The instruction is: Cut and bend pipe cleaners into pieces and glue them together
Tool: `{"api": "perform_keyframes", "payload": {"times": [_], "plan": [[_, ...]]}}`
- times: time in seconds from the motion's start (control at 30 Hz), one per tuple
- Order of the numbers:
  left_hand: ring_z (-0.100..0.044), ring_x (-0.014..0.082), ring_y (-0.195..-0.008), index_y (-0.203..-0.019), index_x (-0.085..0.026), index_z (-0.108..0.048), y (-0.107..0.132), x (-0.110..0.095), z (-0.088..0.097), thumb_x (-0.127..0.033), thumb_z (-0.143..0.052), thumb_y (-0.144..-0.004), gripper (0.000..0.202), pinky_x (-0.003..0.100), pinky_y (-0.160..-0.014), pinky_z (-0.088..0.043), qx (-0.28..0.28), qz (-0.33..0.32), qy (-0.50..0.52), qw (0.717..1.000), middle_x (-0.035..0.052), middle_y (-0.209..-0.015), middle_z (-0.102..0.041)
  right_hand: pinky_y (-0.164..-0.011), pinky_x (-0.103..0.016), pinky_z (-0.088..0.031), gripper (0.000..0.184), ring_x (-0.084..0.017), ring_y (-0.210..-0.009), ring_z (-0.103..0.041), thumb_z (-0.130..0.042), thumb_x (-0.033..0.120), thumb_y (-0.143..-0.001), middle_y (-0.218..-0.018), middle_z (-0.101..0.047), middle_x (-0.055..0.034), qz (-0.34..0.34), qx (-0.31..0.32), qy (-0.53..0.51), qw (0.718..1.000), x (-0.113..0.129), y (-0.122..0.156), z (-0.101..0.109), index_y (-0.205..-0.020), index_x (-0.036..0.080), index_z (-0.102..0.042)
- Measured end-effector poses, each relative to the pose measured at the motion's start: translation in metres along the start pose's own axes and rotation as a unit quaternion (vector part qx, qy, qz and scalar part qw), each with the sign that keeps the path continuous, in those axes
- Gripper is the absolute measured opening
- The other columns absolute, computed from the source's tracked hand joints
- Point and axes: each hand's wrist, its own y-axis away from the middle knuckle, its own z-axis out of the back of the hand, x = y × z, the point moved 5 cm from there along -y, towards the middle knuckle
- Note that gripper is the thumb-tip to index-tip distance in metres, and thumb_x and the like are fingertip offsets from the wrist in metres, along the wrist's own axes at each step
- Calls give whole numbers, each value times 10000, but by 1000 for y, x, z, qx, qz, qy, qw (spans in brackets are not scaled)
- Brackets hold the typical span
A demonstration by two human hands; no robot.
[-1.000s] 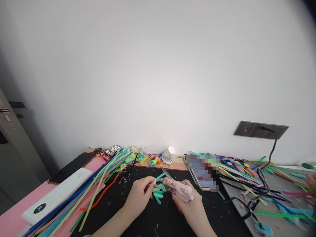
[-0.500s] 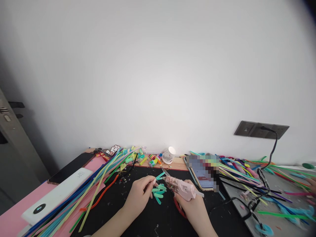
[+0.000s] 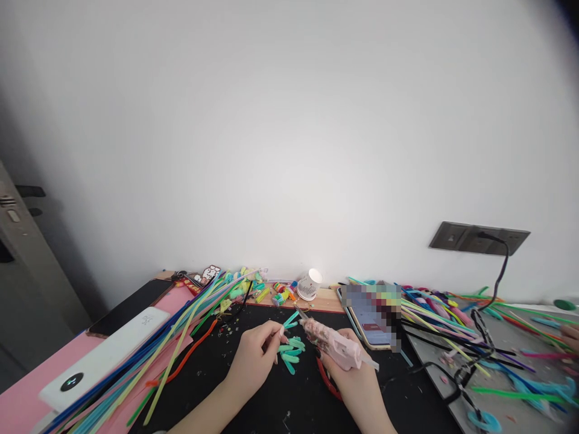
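Two hands work at the front centre of the black mat (image 3: 271,398); only one view, the head cam, so all notes below come from it.

Head view, placement: your left hand (image 3: 256,361) pinches the teal pipe-cleaner piece (image 3: 291,351) betw. thumb and fingertips, fingers closed narrow on it. The piece sits just above the mat, directly between both hands, so the looped ends stay exposed to the nozzle. Your right hand (image 3: 357,386) is wrapped around the grip of the pink glue gun (image 3: 335,348), fully closed on it. The gun's nozzle points up-left toward the piece, close to it; contact cannot be confirmed at this res. A clear glue stick juts from the rear of the gun.

Head view, pose: left forearm enters from lower left, wrist low near the mat, which looks like a steadying posn. Right wrist is cocked so the gun barrel lies almost flat.

Surroundings: long pipe cleaners (image 3: 181,337) fan out at left over a white power bank (image 3: 102,355). A phone (image 3: 368,319) lies just beyond the gun. A paper cup (image 3: 310,283) lies on its side near the wall. Another person's hand (image 3: 570,335) shows at the far right edge.
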Motion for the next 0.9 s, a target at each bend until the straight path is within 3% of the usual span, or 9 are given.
{"api": "perform_keyframes", "payload": {"times": [0.27, 0.7, 0.9], "plan": [[-520, 97, -444, -726, -171, -554, 0, -3, -1, -291, -360, -871, 271, 196, -501, -389, 6, -7, -5, 1000, -4, -624, -608, -472, -202, -389, 147, -124, -513, -492, -541, 243, -661, -578, -483, 51, -2, 27, -20, 999, -2, 0, -6, -697, 210, -403], [-514, 93, -436, -726, -168, -558, 1, -2, 0, -291, -366, -867, 268, 192, -488, -382, -4, -6, 1, 1000, 6, -671, -629, -537, -233, -431, 119, -157, -572, -549, -555, 255, -654, -659, -569, 6, -2, -19, 6, 1000, -1, -2, 0, -697, 198, -460], [-511, 98, -443, -717, -173, -558, 1, -4, -1, -295, -364, -866, 274, 196, -495, -375, -2, -9, -14, 1000, -2, -647, -619, -410, -190, -355, 161, -120, -460, -489, -559, 223, -631, -540, -505, 51, -2, -9, -35, 999, -4, 0, -6, -673, 217, -404]]}}
